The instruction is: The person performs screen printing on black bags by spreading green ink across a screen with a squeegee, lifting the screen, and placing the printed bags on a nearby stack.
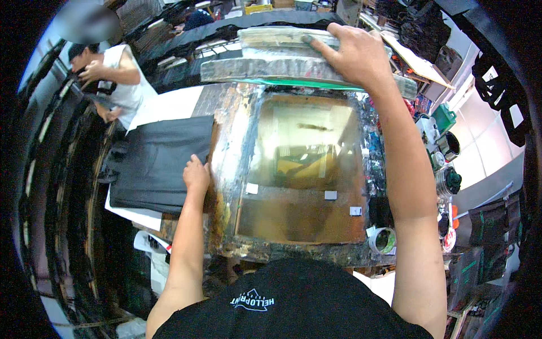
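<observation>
My right hand [358,53] is closed over the top bar of a worn, tape-covered screen frame [276,68], which stands raised at the far side of the work surface. A thin green strip shows along the frame's lower edge. Below it lies a glossy brown printing board [302,217] with light reflections and a few small white tabs. Over on the left, my left hand [196,174] has its fingers drawn together at the right edge of a flat black cloth [158,164]. White sheets [169,104] show from under the cloth.
Tins and pots [449,147] line the right side, with a green container [444,117] among them. A round cup [384,240] sits at the board's near right corner. Another person [121,79] in a white sleeveless top stands at the far left.
</observation>
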`<action>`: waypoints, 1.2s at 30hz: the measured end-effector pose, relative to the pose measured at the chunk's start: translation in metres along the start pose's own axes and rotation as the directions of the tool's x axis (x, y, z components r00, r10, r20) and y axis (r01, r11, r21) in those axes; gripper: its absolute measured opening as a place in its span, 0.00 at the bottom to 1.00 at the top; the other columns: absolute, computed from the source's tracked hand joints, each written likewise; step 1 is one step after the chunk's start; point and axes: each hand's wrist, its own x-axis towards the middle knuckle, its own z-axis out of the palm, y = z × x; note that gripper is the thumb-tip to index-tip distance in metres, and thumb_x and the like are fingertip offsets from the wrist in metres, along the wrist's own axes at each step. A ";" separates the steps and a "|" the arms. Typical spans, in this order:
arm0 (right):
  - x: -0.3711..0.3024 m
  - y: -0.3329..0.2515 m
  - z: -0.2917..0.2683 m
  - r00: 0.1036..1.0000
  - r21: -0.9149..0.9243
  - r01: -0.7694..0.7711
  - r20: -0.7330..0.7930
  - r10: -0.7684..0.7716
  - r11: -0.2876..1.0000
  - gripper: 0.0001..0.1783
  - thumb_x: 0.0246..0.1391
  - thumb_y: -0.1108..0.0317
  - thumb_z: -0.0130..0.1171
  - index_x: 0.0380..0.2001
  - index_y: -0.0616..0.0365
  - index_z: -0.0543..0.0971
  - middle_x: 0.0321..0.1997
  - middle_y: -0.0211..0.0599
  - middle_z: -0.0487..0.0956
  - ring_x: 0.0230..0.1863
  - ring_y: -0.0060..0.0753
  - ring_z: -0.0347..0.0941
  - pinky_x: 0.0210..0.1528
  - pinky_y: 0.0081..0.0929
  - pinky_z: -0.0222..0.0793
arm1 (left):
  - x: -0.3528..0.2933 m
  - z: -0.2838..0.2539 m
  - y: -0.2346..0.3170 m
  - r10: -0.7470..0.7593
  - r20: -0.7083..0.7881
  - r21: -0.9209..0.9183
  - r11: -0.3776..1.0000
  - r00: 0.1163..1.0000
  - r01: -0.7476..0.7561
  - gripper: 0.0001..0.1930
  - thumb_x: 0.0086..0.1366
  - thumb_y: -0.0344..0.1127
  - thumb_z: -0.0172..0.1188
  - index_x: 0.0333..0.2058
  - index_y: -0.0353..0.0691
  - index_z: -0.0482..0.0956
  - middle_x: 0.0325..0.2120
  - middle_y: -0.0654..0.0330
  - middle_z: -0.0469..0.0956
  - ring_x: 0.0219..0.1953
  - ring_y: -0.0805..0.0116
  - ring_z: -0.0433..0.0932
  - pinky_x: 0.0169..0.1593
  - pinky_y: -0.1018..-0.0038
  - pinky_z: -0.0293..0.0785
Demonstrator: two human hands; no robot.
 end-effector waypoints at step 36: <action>0.038 -0.007 -0.043 0.872 0.027 -0.189 0.465 0.155 0.982 0.39 0.70 0.30 0.37 0.37 0.57 0.81 0.31 0.33 0.79 0.31 0.25 0.74 0.31 0.28 0.76 | -0.125 0.001 0.216 0.644 0.085 -0.191 0.759 0.760 -0.622 0.41 0.71 0.70 0.46 0.77 0.60 0.53 0.78 0.46 0.43 0.76 0.27 0.41 0.69 0.22 0.30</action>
